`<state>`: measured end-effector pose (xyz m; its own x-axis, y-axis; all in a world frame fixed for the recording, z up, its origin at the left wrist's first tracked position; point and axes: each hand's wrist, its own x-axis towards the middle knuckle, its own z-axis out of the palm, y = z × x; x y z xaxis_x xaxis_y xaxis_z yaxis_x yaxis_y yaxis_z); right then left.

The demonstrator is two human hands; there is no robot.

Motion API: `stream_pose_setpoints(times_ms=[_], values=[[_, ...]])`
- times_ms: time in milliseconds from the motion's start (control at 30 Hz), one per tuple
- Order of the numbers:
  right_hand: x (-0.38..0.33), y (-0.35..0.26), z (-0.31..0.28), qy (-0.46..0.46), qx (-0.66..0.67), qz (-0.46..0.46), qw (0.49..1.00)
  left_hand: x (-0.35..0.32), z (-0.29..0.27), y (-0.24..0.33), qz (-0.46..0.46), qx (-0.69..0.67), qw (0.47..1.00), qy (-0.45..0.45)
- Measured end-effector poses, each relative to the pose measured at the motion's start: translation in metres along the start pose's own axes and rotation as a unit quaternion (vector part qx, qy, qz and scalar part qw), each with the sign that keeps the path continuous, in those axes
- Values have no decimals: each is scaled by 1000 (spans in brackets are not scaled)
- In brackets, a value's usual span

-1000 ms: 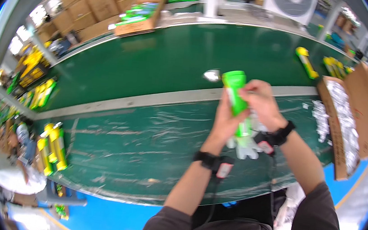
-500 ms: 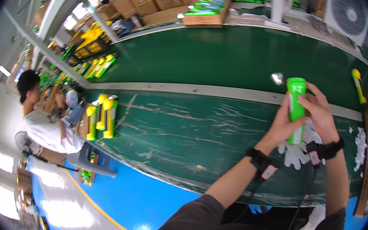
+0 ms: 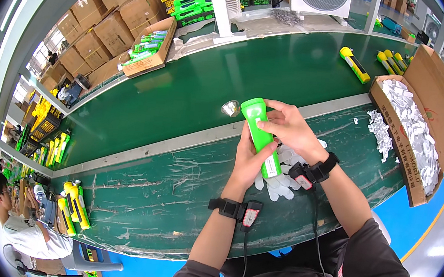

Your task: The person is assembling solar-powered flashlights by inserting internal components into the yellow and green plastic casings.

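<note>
A green flashlight [image 3: 262, 143] with a white label near its lower end is tilted in front of me. My left hand [image 3: 251, 155] is closed round its lower body, thumb across the front. Around the upper body, my right hand [image 3: 291, 127] is closed too, with its thumb lying on the front near the head. Just left of the flashlight's head, a shiny silver reflector cup [image 3: 230, 108] rests on the green belt. White gloves [image 3: 280, 186] lie on the worktop beneath my hands, partly hidden by them.
At right stands an open cardboard box [image 3: 416, 144] of small white parts, with more white pieces [image 3: 379, 135] spilled beside it. Yellow flashlights [image 3: 354, 65] lie on the belt [image 3: 195, 86]. A co-worker [image 3: 31, 226] sits at far left near more yellow flashlights [image 3: 75, 204].
My view has swung to the right, bringing the box of white parts more fully into sight. Both hands keep hold of the green flashlight.
</note>
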<state>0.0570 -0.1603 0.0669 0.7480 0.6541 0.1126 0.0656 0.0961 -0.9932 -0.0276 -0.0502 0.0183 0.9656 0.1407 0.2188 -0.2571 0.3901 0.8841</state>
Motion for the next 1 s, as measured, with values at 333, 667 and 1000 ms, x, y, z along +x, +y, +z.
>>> stream_pose_setpoints(times_ms=[333, 667, 1000], values=[[13, 13, -21, -216, -197, -92, 952, 5, -1, -4, -17, -59, 998, 21], [3, -10, -8, -285, -179, 64, 940, 6, -14, -5, -35, -109, 981, 157], [-2, 6, -10, -278, -236, -35, 930, 4, -17, -11, -29, -106, 984, 139]])
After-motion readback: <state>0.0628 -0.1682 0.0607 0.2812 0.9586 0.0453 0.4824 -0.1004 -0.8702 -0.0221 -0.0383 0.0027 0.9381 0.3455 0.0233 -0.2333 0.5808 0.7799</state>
